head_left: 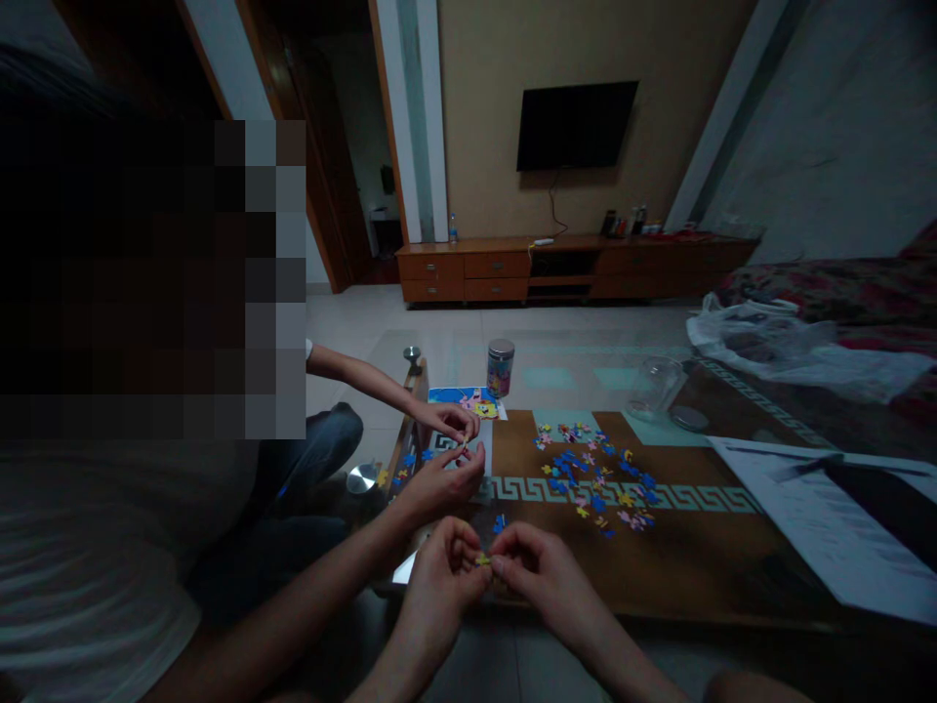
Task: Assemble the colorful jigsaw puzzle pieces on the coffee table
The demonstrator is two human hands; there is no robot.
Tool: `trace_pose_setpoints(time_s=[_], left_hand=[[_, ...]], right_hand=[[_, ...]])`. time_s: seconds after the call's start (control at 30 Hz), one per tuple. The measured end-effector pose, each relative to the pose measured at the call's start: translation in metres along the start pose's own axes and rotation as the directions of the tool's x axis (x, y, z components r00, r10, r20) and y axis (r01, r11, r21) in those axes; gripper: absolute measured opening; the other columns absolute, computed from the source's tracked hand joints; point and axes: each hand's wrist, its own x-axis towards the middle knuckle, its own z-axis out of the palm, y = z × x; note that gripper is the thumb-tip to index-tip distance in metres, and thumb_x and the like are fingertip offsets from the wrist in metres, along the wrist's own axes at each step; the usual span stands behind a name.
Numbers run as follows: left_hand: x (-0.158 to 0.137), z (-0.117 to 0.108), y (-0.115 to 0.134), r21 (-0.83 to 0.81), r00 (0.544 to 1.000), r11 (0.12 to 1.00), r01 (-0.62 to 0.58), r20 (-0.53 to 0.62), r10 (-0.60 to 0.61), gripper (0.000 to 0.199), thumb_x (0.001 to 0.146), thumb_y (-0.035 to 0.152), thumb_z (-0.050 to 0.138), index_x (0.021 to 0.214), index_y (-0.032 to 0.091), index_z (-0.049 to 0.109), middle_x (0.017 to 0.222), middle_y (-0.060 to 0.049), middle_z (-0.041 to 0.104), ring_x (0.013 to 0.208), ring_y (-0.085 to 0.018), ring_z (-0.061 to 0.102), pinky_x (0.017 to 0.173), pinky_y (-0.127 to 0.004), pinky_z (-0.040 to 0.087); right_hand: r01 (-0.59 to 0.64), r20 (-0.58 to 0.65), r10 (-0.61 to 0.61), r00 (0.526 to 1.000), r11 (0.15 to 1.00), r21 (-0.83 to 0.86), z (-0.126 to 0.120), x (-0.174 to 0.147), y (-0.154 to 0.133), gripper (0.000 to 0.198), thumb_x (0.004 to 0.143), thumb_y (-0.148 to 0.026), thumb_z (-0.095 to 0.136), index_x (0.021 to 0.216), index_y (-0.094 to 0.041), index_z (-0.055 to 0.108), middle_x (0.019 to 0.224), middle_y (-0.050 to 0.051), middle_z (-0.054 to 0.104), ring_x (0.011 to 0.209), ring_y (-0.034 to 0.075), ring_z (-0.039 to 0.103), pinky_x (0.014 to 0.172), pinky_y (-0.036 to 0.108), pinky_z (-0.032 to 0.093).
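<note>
Yellow puzzle piece between both hands.

A dark TV hangs at twelve o'clock above a wooden cabinet. A tin and an overturned jar sit on the tabletop; a plastic bag lies at two o'clock.

Right of the scattered puzzle pieces, the table surface lies bare up to the paper sheet, leaving open passage. Left of the pieces, a co-worker's two hands block the table edge. Beyond the pieces stand a tin and an overturned glass jar.
</note>
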Motion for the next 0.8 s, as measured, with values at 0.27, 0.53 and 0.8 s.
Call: trace_pose_setpoints(time_s=[0.27, 0.53, 0.8], left_hand=[[0.002, -0.002, -0.007, 0.022, 0.999, 1.0, -0.018, 0.035, 0.017, 0.026, 0.058, 0.025, 0.071, 0.071, 0.017, 0.051, 0.059, 0.004, 0.053, 0.055, -0.011, 0.047, 0.052, -0.021, 0.034], [0.004, -0.002, -0.01, 0.052, 0.999, 0.997, -0.048, 0.018, 0.047, 0.018, 0.06, 0.018, 0.068, 0.07, 0.018, 0.054, 0.061, 0.003, 0.053, 0.057, -0.012, 0.047, 0.053, -0.023, 0.034], [0.004, -0.006, -0.01, -0.022, 0.999, 1.0, 0.001, 0.039, 0.0, 0.021, 0.058, 0.013, 0.07, 0.068, 0.019, 0.053, 0.061, 0.003, 0.055, 0.058, -0.011, 0.048, 0.054, -0.022, 0.034]], right_hand=[[0.026, -0.033, -0.028, 0.999, 0.999, -0.034, 0.0, 0.0, 0.002, 0.007, 0.065, -0.025, 0.059, 0.065, -0.018, 0.059, 0.057, -0.002, 0.051, 0.056, 0.013, 0.044, 0.053, 0.024, 0.032], [0.05, -0.018, -0.052, 0.998, 0.996, -0.07, -0.001, 0.002, 0.004, 0.011, 0.067, -0.028, 0.056, 0.068, -0.017, 0.058, 0.058, -0.001, 0.05, 0.056, 0.014, 0.044, 0.053, 0.025, 0.031], [0.037, 0.001, -0.037, 0.999, 0.996, -0.079, 0.0, 0.001, 0.004, 0.011, 0.069, -0.027, 0.056, 0.068, -0.016, 0.057, 0.059, -0.001, 0.05, 0.056, 0.014, 0.044, 0.053, 0.025, 0.032]])
